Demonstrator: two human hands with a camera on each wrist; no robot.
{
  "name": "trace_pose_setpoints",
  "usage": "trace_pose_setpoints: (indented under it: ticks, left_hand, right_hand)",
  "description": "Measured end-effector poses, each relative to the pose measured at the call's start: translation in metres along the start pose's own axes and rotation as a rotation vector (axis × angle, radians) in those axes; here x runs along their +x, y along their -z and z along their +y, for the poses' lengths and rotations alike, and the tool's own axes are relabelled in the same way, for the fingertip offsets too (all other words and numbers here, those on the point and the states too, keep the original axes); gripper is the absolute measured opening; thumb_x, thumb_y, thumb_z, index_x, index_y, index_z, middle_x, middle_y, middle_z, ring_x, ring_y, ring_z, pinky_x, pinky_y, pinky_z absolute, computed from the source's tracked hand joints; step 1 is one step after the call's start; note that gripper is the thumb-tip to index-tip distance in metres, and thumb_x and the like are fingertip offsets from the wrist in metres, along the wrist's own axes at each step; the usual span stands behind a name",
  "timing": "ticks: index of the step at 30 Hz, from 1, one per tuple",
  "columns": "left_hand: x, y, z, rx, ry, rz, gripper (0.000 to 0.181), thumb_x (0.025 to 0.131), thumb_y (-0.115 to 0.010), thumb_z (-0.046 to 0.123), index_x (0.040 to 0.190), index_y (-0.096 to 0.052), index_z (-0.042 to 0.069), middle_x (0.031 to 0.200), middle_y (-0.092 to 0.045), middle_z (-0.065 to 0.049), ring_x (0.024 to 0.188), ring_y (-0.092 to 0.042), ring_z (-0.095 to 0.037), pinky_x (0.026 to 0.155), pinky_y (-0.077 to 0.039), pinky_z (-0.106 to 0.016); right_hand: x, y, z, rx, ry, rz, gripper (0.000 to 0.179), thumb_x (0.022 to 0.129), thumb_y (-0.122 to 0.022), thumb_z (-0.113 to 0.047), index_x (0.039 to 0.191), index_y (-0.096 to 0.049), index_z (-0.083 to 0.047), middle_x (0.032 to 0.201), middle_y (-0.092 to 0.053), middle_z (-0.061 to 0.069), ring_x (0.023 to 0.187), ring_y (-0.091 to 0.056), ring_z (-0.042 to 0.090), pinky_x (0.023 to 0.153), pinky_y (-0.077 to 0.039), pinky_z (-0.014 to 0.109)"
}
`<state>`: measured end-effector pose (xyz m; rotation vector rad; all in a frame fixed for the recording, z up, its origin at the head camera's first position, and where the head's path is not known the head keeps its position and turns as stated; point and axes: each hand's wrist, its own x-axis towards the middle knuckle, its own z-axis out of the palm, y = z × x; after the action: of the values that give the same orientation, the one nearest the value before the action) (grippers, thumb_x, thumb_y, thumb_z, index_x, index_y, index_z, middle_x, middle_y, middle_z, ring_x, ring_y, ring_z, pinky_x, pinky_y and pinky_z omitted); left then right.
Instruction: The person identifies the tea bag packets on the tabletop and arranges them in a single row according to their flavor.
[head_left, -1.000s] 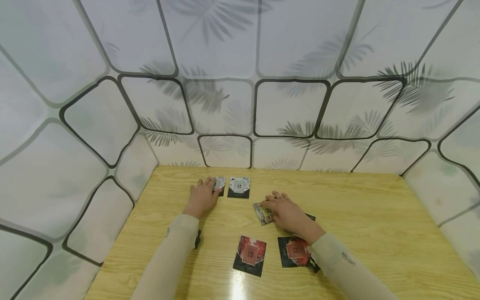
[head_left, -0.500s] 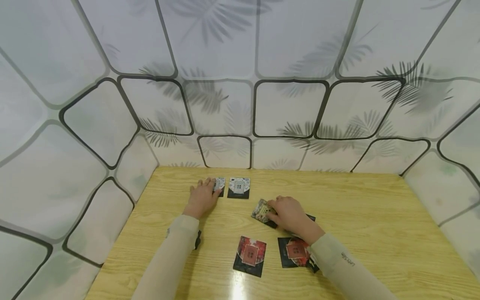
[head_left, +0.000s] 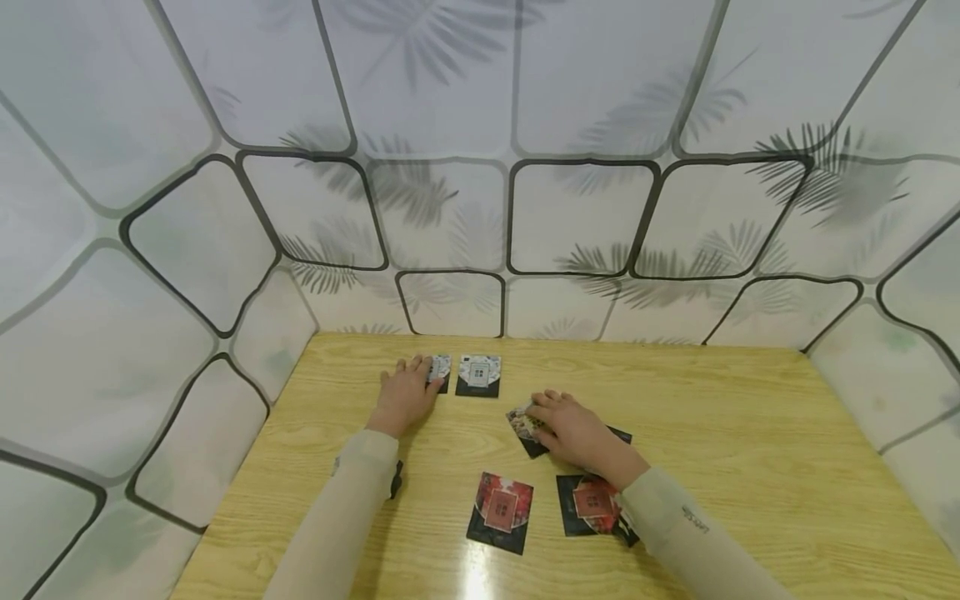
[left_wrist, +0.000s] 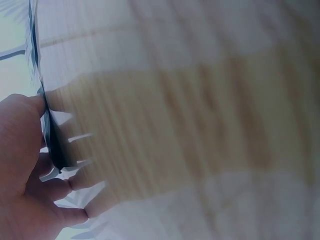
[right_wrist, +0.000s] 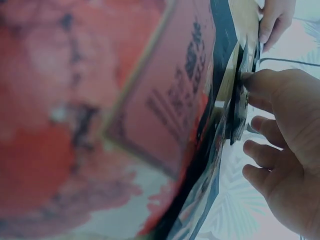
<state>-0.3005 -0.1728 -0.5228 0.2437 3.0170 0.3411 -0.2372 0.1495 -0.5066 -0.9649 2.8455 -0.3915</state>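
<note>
My left hand (head_left: 406, 397) rests with spread fingers on a grey-and-black square packet (head_left: 442, 375) at the back left. In the left wrist view the thumb and fingers lie along that packet's dark edge (left_wrist: 55, 137). Just right of it lies a matching grey-and-black packet (head_left: 477, 376). My right hand (head_left: 579, 427) lies over a yellowish patterned packet (head_left: 522, 427), fingers extended on its top and covering its right part. The right wrist view has the thumb touching the packet's side (right_wrist: 240, 110), the fingers loosely bent and apart.
A red-and-black packet (head_left: 500, 512) lies near the front middle. Another red one (head_left: 592, 503) is partly under the right sleeve (head_left: 675, 517) and fills much of the right wrist view. A dark packet corner (head_left: 621, 434) shows behind the right wrist. Patterned fabric walls (head_left: 450, 217) enclose the wooden table (head_left: 750, 458).
My right hand drew back slightly with bent fingers, turning the yellowish packet, then reached forward with straighter fingers over it; the packet has turned again. My left hand has stayed on its packet.
</note>
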Motion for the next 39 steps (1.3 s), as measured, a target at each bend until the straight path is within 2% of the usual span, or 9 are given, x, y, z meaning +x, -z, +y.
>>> trace_pose_setpoints:
  ticks: [8, 13, 16, 24, 31, 39]
  left_hand:
    - [-0.001, 0.001, 0.0, -0.002, -0.006, 0.004, 0.064, 0.113, -0.042, 0.045, 0.164, -0.037, 0.007, 0.17, -0.035, -0.019, 0.155, -0.031, -0.051, 0.121, -0.026, -0.075]
    - [-0.002, 0.003, 0.002, -0.002, -0.004, 0.002, 0.063, 0.114, -0.043, 0.044, 0.164, -0.037, 0.006, 0.169, -0.036, -0.02, 0.155, -0.031, -0.052, 0.121, -0.026, -0.076]
    - [-0.001, 0.002, 0.001, -0.014, 0.0, 0.001, 0.063, 0.114, -0.043, 0.043, 0.164, -0.037, 0.006, 0.17, -0.036, -0.02, 0.155, -0.031, -0.052, 0.122, -0.026, -0.075]
    - [0.002, -0.001, -0.001, -0.019, 0.004, 0.0, 0.064, 0.113, -0.043, 0.045, 0.164, -0.037, 0.006, 0.17, -0.035, -0.02, 0.156, -0.03, -0.052, 0.122, -0.027, -0.075]
    - [0.001, 0.0, 0.0, 0.003, 0.0, -0.001, 0.065, 0.113, -0.042, 0.046, 0.164, -0.037, 0.007, 0.17, -0.035, -0.019, 0.156, -0.031, -0.051, 0.121, -0.026, -0.075]
    - [0.0, 0.001, 0.0, -0.014, 0.0, -0.002, 0.064, 0.113, -0.043, 0.045, 0.164, -0.038, 0.007, 0.17, -0.035, -0.019, 0.156, -0.031, -0.052, 0.121, -0.026, -0.076]
  right_hand:
    - [0.006, -0.002, 0.0, -0.003, -0.04, 0.037, 0.044, 0.106, -0.066, -0.032, 0.142, -0.064, -0.007, 0.146, -0.063, 0.019, 0.139, -0.057, 0.041, 0.118, -0.043, 0.061]
    - [0.011, -0.004, 0.0, -0.029, -0.078, 0.079, 0.041, 0.106, -0.065, -0.032, 0.137, -0.066, -0.006, 0.137, -0.068, 0.018, 0.124, -0.066, 0.04, 0.107, -0.053, 0.058]
    - [0.016, -0.006, 0.002, -0.056, -0.112, 0.089, 0.044, 0.107, -0.064, -0.034, 0.139, -0.065, -0.005, 0.139, -0.068, 0.018, 0.124, -0.067, 0.039, 0.104, -0.055, 0.055]
    - [0.028, -0.008, 0.006, -0.063, -0.171, 0.111, 0.044, 0.106, -0.065, -0.034, 0.139, -0.065, -0.005, 0.139, -0.068, 0.018, 0.125, -0.067, 0.038, 0.104, -0.056, 0.055]
    - [0.036, -0.007, 0.009, -0.032, -0.201, 0.097, 0.047, 0.108, -0.061, -0.035, 0.144, -0.061, -0.004, 0.144, -0.064, 0.021, 0.133, -0.061, 0.042, 0.115, -0.046, 0.06]
    - [0.044, -0.006, 0.014, -0.051, -0.228, 0.09, 0.046, 0.109, -0.06, -0.035, 0.144, -0.061, -0.005, 0.144, -0.065, 0.021, 0.129, -0.064, 0.042, 0.109, -0.052, 0.058]
